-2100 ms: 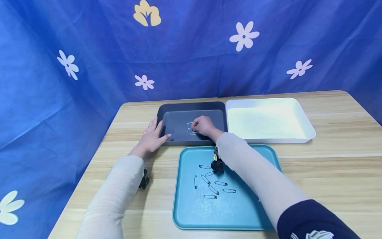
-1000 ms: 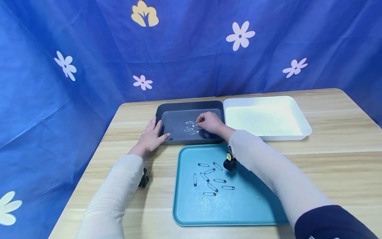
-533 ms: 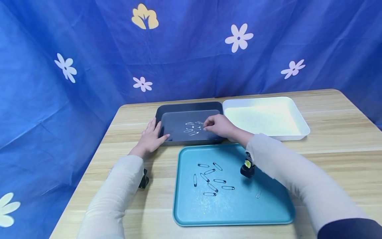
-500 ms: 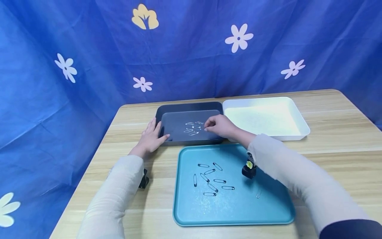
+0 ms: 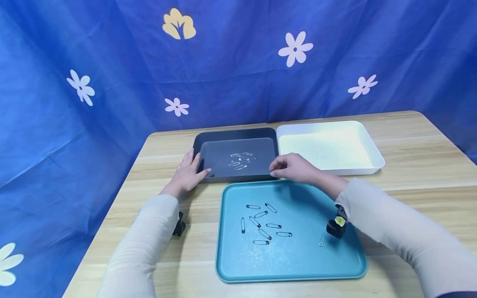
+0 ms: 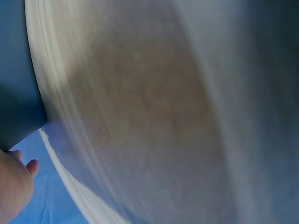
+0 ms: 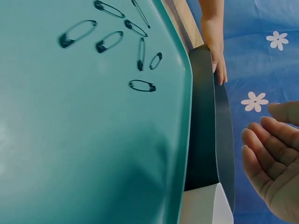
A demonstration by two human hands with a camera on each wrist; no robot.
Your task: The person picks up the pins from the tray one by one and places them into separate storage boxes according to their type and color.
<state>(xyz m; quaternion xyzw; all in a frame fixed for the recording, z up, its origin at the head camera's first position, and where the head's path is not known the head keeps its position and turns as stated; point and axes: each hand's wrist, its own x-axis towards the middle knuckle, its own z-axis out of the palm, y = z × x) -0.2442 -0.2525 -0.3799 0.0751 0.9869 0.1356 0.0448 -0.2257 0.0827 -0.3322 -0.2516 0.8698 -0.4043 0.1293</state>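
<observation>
My left hand rests with spread fingers on the left edge of the dark grey tray; part of it shows in the left wrist view. Several silver safety pins lie in a cluster inside that tray. Over the tray's front right corner hovers my right hand, its fingers loosely bent; in the right wrist view nothing sits between them. Several black safety pins lie scattered on the teal tray in front. A single silver safety pin lies at that tray's right side, near the wrist camera.
A white tray adjoins the dark tray on the right. All the trays stand on a wooden table. Behind hangs a blue curtain with flower prints.
My right hand let go of a silver safety pin among the others in the dark tray, then moved right and toward me. The left hand stayed put.
</observation>
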